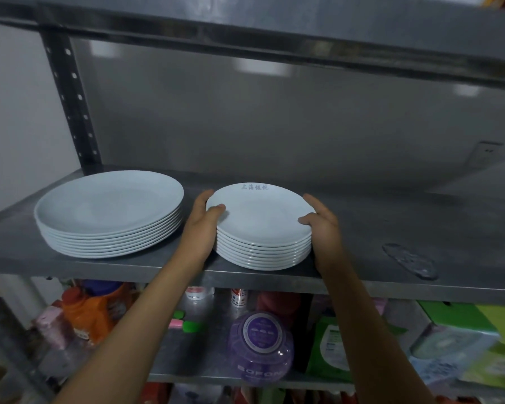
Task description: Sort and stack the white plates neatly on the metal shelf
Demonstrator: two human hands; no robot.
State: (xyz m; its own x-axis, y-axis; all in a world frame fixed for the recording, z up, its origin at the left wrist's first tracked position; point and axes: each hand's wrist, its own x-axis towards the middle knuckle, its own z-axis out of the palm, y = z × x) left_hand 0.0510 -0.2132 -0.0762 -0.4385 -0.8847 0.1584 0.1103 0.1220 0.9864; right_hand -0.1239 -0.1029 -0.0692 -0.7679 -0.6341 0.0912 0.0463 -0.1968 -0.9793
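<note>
Two stacks of white plates stand on the metal shelf [391, 228]. The stack of large plates [108, 211] sits at the left. The stack of small plates [263, 225] stands near the shelf's front edge, its top plate bearing faint blue lettering. My left hand [201, 228] grips the left side of the small stack, thumb over the top rim. My right hand [324, 225] grips its right side the same way. The fingers behind the stack are hidden.
A clear plastic strip [410, 260] lies on the shelf at the right. A perforated upright post [70, 103] stands at the back left. The upper shelf edge [274, 39] hangs overhead. Below are an orange bottle [91, 310], a purple jar [260, 345] and green boxes [464, 336].
</note>
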